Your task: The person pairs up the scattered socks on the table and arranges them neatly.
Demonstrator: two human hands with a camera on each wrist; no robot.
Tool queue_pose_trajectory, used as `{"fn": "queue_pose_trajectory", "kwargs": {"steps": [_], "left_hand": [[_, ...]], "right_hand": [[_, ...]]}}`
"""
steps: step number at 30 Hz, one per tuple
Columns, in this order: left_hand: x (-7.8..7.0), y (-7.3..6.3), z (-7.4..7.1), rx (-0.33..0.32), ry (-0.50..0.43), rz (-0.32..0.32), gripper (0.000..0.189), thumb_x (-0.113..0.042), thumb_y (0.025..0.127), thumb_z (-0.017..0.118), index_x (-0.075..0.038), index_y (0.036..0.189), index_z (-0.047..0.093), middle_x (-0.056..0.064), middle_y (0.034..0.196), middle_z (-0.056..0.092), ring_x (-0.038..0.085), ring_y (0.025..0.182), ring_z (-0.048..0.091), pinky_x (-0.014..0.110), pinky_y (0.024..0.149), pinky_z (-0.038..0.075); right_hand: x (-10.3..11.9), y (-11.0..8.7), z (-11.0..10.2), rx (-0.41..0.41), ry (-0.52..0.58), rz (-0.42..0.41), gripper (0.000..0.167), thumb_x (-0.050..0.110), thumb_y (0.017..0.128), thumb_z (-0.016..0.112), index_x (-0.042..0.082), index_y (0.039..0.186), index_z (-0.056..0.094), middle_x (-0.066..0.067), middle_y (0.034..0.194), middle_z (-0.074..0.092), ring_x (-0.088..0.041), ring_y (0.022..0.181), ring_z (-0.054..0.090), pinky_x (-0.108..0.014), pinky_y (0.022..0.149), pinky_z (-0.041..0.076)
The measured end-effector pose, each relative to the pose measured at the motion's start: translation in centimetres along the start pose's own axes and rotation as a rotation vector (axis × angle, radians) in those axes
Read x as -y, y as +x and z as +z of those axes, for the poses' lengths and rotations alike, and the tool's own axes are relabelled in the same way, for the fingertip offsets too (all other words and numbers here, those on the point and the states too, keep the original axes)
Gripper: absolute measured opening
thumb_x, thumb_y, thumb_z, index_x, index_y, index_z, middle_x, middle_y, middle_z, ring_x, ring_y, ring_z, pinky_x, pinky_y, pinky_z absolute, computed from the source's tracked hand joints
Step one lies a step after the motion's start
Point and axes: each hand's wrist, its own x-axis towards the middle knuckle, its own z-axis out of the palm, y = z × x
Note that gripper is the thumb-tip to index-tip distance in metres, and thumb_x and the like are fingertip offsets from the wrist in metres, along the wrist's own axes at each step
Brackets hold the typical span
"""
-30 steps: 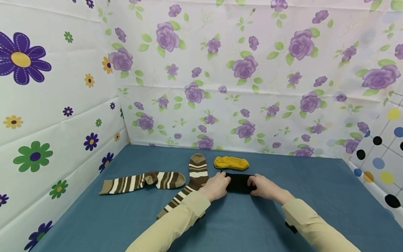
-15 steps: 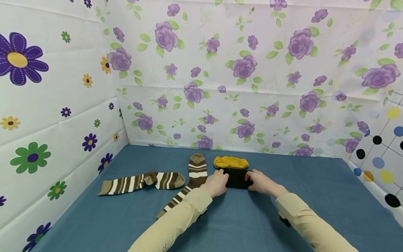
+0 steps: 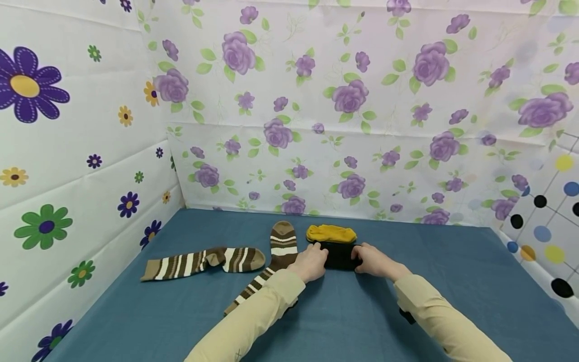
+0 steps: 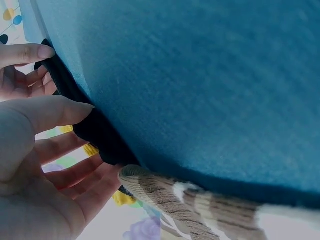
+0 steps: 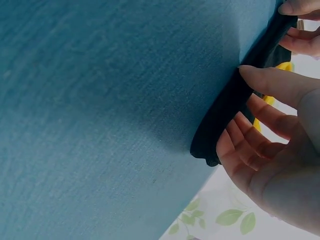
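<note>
A folded black sock (image 3: 340,256) lies on the blue cloth, just in front of a folded yellow sock (image 3: 331,234). My left hand (image 3: 309,262) pinches its left end, and my right hand (image 3: 376,262) pinches the right end. In the left wrist view, the thumb of the left hand (image 4: 55,165) presses the near edge of the black sock (image 4: 107,136) with the fingers behind it. The right wrist view has the right hand (image 5: 280,135) holding the black sock (image 5: 220,117) the same way. A brown-and-white striped sock (image 3: 284,249) lies beside the left hand, partly hidden by that arm.
Another striped sock (image 3: 203,262) lies crosswise at the left, bunched at its heel. Blue cloth (image 3: 452,281) covers the table. A flowered sheet (image 3: 271,166) hangs along the back edge, with patterned sheets at both sides.
Both hands have slid the black sock away from me, up close to the yellow sock. Over the last half second they have hardly moved.
</note>
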Motion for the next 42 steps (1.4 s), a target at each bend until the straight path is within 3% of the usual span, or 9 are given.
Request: {"fn": "queue_pose_trajectory", "kwargs": {"steps": [12, 21, 31, 42], "left_hand": [[0.1, -0.3, 0.0, 0.019, -0.003, 0.012, 0.026, -0.015, 0.086, 0.062, -0.007, 0.11, 0.059, 0.013, 0.105, 0.049, 0.027, 0.093, 0.047, 0.031, 0.06, 0.046], [0.8, -1.4, -1.3, -0.03, -0.039, 0.059, 0.013, -0.011, 0.087, 0.059, -0.009, 0.099, 0.06, 0.007, 0.094, 0.048, 0.022, 0.083, 0.045, 0.028, 0.057, 0.041], [2.7, -3.0, -2.8, -0.071, -0.047, 0.081, 0.015, -0.012, 0.087, 0.059, -0.007, 0.102, 0.061, 0.005, 0.092, 0.049, 0.019, 0.082, 0.047, 0.026, 0.061, 0.042], [4.8, -4.5, -3.8, -0.077, -0.079, 0.061, 0.014, -0.01, 0.089, 0.057, -0.005, 0.101, 0.061, 0.004, 0.088, 0.048, 0.018, 0.08, 0.048, 0.026, 0.061, 0.043]], "right_hand": [[0.7, -0.3, -0.1, 0.0, -0.026, -0.004, 0.027, 0.003, 0.076, 0.071, 0.0, 0.099, 0.059, -0.011, 0.092, 0.05, -0.024, 0.081, 0.051, -0.038, 0.071, 0.044], [0.4, -0.5, -0.2, -0.01, -0.007, -0.033, 0.028, 0.005, 0.077, 0.071, -0.002, 0.102, 0.059, -0.012, 0.093, 0.05, -0.021, 0.078, 0.049, -0.037, 0.07, 0.043], [0.4, -0.6, -0.3, 0.022, 0.027, -0.023, 0.041, 0.019, 0.075, 0.075, -0.003, 0.105, 0.059, -0.013, 0.098, 0.049, -0.024, 0.084, 0.051, -0.039, 0.073, 0.043], [0.5, -0.5, -0.4, 0.041, 0.037, -0.026, 0.045, 0.023, 0.074, 0.076, -0.004, 0.106, 0.059, -0.012, 0.097, 0.05, -0.027, 0.088, 0.051, -0.041, 0.075, 0.043]]}}
